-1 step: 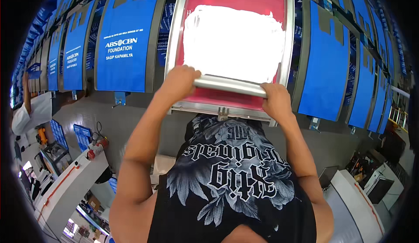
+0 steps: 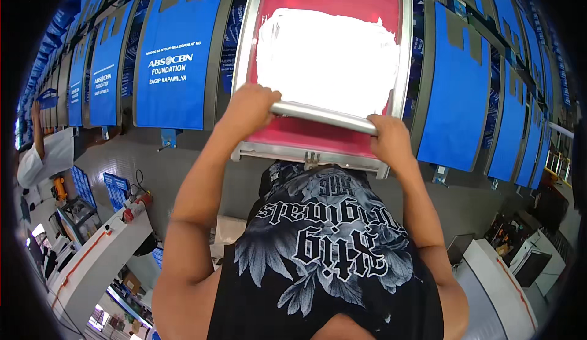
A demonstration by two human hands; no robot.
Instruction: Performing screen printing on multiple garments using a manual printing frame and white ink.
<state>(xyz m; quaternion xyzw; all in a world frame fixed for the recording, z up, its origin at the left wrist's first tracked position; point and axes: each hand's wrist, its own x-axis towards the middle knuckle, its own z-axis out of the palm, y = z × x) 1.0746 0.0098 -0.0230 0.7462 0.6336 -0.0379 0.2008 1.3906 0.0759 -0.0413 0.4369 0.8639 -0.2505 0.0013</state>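
A silkscreen (image 2: 404,47) with a silver metal frame and red mesh lies in front of me. White ink (image 2: 327,59) covers most of the middle of its mesh. Across the near part of the mesh, at the ink's near edge, runs a metal squeegee (image 2: 324,117). My left hand (image 2: 251,106) is closed round its left end, and my right hand (image 2: 391,138) grips the right end. The squeegee slants a little, its right end nearer to me. Its blade and whatever lies beneath the screen are hidden.
Blue fabric pieces lie on boards either side: a printed one (image 2: 171,59) at left, an unprinted one (image 2: 455,89) at right. Clamps (image 2: 169,138) stick out along the near edge. Another person's white sleeve (image 2: 46,157) shows far left. White counters (image 2: 101,260) stand at lower left and right.
The squeegee and both my hands have shifted very slightly away from me over the mesh. My grip is unchanged.
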